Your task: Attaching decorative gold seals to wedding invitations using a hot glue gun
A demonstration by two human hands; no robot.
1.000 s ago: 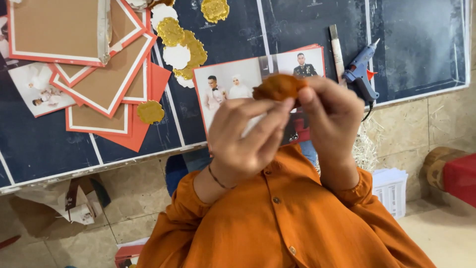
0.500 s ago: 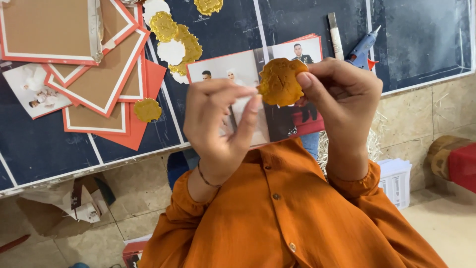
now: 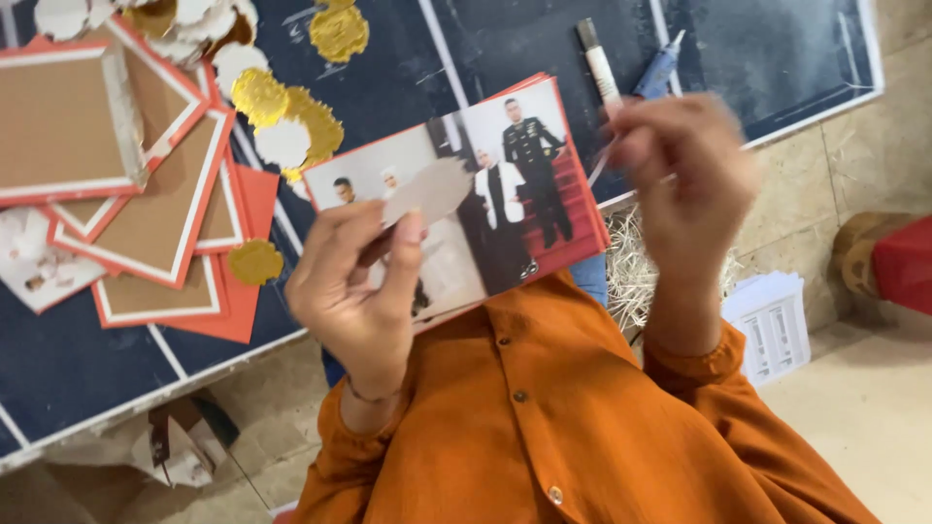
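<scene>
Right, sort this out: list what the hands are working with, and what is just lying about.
In hand:
- left hand pinching a pale scalloped paper piece
- right hand, blurred, raised apart from it

Lying about:
- photo prints with red edging
- gold scalloped discs
- brown and red card frames
- glue gun
- dark mat

One head view — close, steeply downward onto hands and dark tabletop (image 3: 58,369)

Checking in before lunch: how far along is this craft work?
Done: red-bordered cards and gold discs lie cut on the dark board. In hand: the left hand pinches a pale scalloped disc; the right hand is blurred. Left, seemingly: the photo print is bare.
</scene>
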